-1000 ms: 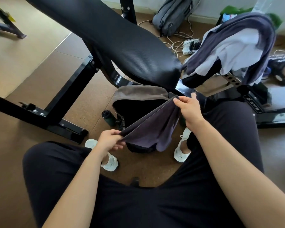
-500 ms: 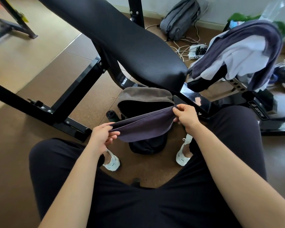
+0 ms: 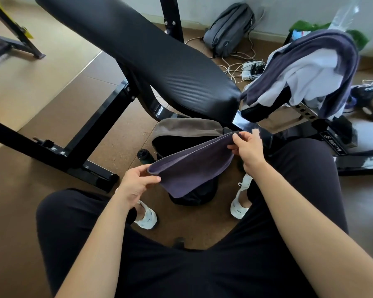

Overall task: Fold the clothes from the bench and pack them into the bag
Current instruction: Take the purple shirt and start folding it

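I hold a folded dark purple-grey garment point(image 3: 192, 166) stretched between both hands above an open black bag point(image 3: 181, 134) with a grey-brown flap, which stands on the floor between my feet. My left hand point(image 3: 136, 183) pinches the garment's near left corner. My right hand point(image 3: 248, 147) pinches its far right corner. A heap of clothes point(image 3: 306, 72), purple-grey, white and black, lies draped over the small seat pad of the bench at the right. The long black bench pad point(image 3: 142, 52) slants across the upper middle with nothing on it.
A dark bottle point(image 3: 144, 155) stands left of the bag. The bench's black steel frame point(image 3: 78, 147) runs across the floor at left. A grey backpack point(image 3: 228, 29) and tangled cables point(image 3: 243, 67) lie by the far wall. My knees in black trousers fill the bottom.
The garment has gone from hanging slack to being held flatter and tauter between my hands, over the bag. My left hand has shifted slightly to the right; the view has tilted a little.
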